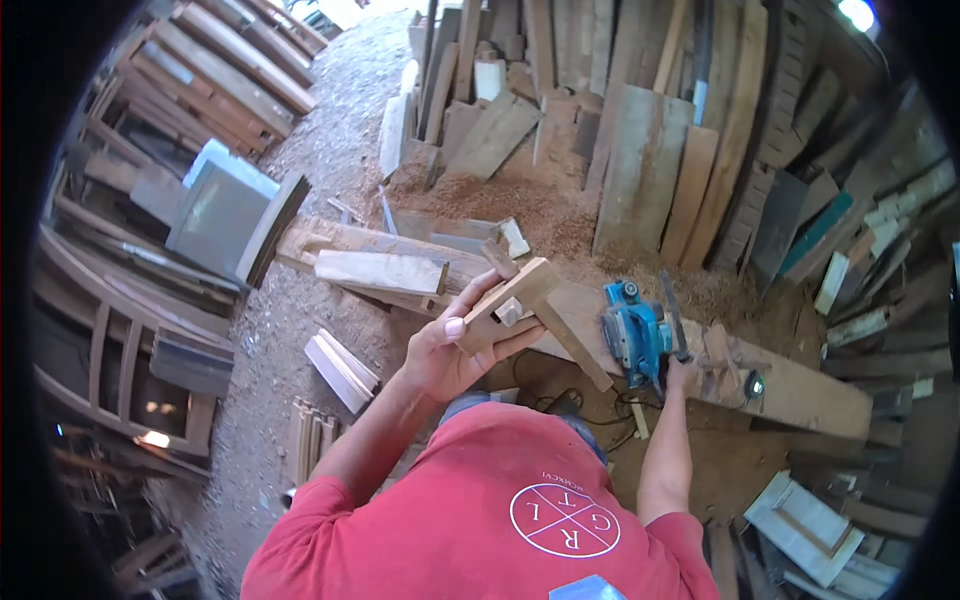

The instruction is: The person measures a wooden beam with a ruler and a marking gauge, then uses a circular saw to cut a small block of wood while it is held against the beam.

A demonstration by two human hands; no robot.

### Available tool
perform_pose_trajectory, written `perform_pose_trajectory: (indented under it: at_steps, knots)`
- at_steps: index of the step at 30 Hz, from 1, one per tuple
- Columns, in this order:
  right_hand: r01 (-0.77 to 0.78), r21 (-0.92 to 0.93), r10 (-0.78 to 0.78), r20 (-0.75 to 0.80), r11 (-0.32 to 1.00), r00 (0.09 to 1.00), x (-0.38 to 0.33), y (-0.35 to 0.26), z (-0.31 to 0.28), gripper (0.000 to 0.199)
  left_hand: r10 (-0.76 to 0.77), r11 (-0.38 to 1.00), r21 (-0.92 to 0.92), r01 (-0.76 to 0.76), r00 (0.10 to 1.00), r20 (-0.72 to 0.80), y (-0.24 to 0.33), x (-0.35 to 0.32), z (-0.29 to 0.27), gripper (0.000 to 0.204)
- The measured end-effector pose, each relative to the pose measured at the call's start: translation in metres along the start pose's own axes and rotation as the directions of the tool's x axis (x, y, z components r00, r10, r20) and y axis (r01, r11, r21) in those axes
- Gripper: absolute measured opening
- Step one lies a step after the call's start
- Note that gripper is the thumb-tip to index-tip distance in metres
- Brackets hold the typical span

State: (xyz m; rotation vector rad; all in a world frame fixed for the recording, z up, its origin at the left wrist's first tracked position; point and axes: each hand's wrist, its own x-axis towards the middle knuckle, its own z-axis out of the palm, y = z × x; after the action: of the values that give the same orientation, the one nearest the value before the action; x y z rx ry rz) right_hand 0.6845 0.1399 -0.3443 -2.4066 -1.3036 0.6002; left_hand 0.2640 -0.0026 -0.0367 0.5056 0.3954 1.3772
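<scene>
My left hand (450, 350) is raised over the workbench, its fingers closed around a wooden marking gauge (535, 280). The gauge is a block with a small pale peg, and a long wooden bar points down to the right. My right hand (682, 376) is closed at the lower end of a long, dark, narrow-bladed tool (673, 308), its blade pointing away from me. The grip itself is partly hidden. Just left of that hand, a blue electric planer (636, 335) rests on a thick wooden beam (800, 385).
A pale wood block (380, 271) lies at the beam's left end. Boards (645, 165) lean at the back over reddish shavings (470, 205). Thin wood strips (340, 368) lie on the floor at left, near a grey-blue box (220, 205). A cord (625, 435) trails beneath the beam.
</scene>
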Motion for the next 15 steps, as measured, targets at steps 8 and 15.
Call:
perform_pose_trajectory:
  at_steps: [8, 15]
  knots:
    - [0.027, 0.171, -0.007, -0.118, 0.985, 0.993, 0.082, 0.079, 0.05, 0.044, 0.113, 0.992, -0.057, -0.114, 0.993, -0.019, 0.01, 0.005, -0.032, 0.099]
    - [-0.519, 0.377, 0.497, 0.163, 0.767, 0.852, 0.045, 0.059, 0.059, 0.042, 0.096, 0.995, -0.012, -0.098, 0.992, -0.082, 0.036, -0.017, -0.077, 0.093]
